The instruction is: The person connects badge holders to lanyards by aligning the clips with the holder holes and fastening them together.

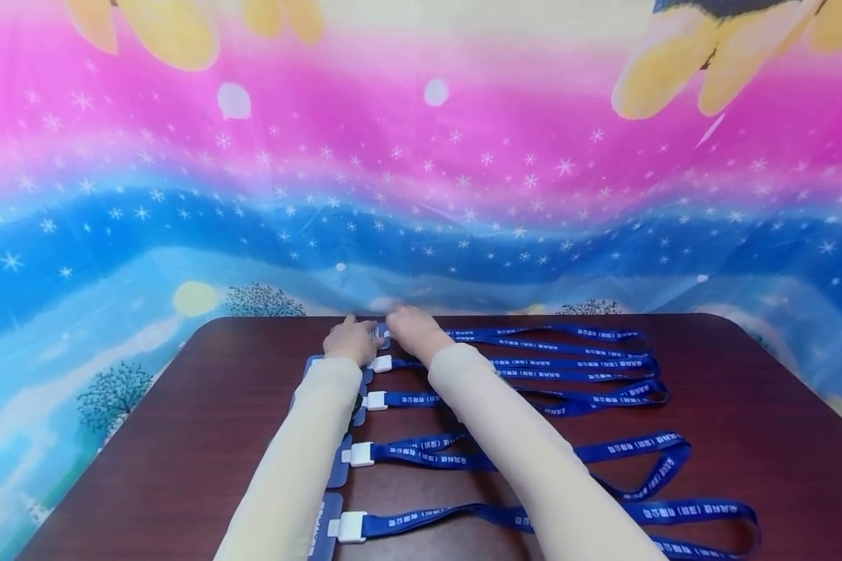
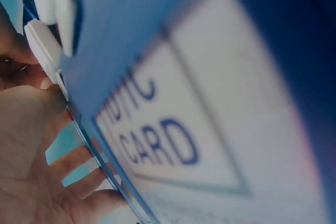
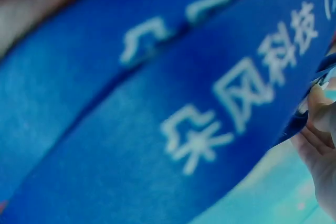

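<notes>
At the far edge of the table, my left hand (image 1: 351, 340) holds the edge of a blue card holder (image 1: 382, 336), its fingers along that edge in the left wrist view. Close beside it, my right hand (image 1: 415, 331) pinches the clip end of the same blue lanyard (image 1: 547, 333); the exact grip is partly hidden. A blurred card (image 2: 157, 145) reading "CARD" fills much of the left wrist view, with a white clip (image 2: 44, 48) near the fingers. The printed blue strap (image 3: 210, 114) covers most of the right wrist view.
Several more lanyards lie in rows on the dark wooden table (image 1: 147, 436), white clips (image 1: 352, 527) on the left and straps looping right. My forearms cross over some of them. A colourful snowflake-printed cloth (image 1: 421, 171) hangs behind the table.
</notes>
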Demonstrator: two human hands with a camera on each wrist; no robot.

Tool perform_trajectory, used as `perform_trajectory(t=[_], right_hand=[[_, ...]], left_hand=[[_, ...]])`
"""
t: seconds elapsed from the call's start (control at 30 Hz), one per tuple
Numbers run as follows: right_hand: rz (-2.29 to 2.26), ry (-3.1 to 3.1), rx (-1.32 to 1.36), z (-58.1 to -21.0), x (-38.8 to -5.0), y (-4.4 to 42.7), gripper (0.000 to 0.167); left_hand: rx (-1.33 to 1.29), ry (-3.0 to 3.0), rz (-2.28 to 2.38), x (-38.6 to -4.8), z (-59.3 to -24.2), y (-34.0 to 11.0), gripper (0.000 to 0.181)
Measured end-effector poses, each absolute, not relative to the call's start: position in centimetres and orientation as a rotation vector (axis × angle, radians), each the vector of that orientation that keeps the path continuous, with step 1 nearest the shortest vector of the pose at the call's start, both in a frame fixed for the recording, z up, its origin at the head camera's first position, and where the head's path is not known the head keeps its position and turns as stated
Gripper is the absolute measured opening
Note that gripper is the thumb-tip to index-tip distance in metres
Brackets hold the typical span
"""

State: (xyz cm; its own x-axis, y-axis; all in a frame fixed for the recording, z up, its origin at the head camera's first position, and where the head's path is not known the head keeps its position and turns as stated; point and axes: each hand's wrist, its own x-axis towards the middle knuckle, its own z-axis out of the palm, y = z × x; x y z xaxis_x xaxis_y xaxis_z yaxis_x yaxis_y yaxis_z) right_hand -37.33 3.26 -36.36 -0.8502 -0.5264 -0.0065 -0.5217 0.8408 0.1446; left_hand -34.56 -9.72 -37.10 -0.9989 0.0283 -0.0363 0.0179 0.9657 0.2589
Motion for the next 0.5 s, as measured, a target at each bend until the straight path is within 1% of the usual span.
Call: perform_trajectory(t=[0.33,0.5], right_hand=[[-0.259,-2.984,0.851,-36.73,-37.32,2.46,0.021],[-0.074,-3.035,0.810,-36.43,-37.31,3.05,0.019]], left_hand=[[0.084,3.038,0.412,-34.59,-36.88,-10.39,0.051],[0.093,3.012,0.529,-34.55,-36.68,-10.23,0.051]])
